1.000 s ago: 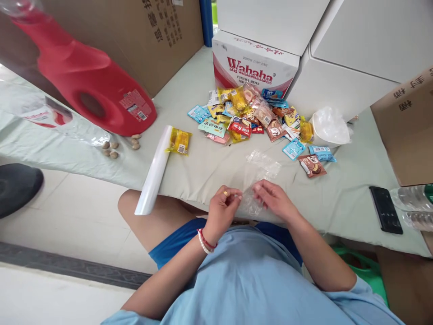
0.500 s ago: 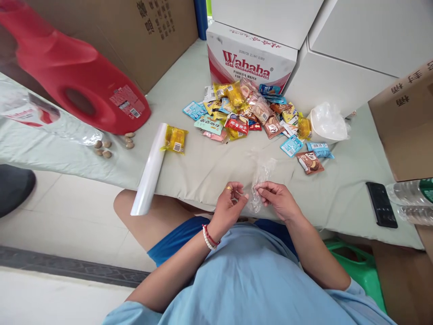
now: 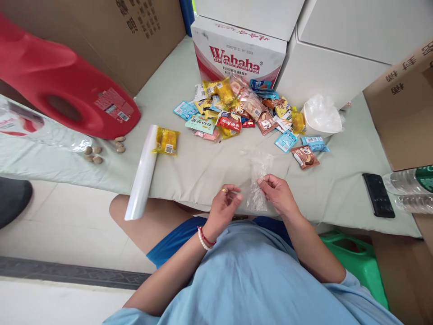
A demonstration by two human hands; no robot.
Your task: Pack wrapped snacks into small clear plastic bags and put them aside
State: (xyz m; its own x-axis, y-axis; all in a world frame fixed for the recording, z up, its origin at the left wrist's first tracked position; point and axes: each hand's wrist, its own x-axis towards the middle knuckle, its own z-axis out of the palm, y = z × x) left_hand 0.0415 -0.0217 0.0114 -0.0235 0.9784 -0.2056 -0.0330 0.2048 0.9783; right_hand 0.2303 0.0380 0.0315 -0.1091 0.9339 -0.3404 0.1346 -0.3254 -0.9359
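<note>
A crumpled clear plastic bag [image 3: 257, 194] hangs between my hands near the front edge of the cloth-covered surface [image 3: 203, 176]. My right hand [image 3: 275, 192] pinches its edge between thumb and fingers. Just left of the bag, my left hand [image 3: 226, 205] has its fingers loosely curled and apart, holding nothing. Farther left lies a white roll of plastic bags [image 3: 142, 174], with a yellow snack packet [image 3: 166, 141] against its upper end. Beyond my hands is a heap of small wrapped snacks [image 3: 230, 110] in several colours.
A white tub [image 3: 321, 124] lined with clear plastic stands right of the heap, before white boxes. At left are a red jug [image 3: 77, 90], a clear bottle [image 3: 50, 131] and several brown nuts [image 3: 97, 153]. A phone [image 3: 378, 195] and bottles [image 3: 412, 180] lie at right.
My left hand has drawn slightly away from the bag to the left. My right hand still pinches the bag, which hangs more spread out. The whole view has shifted a little.
</note>
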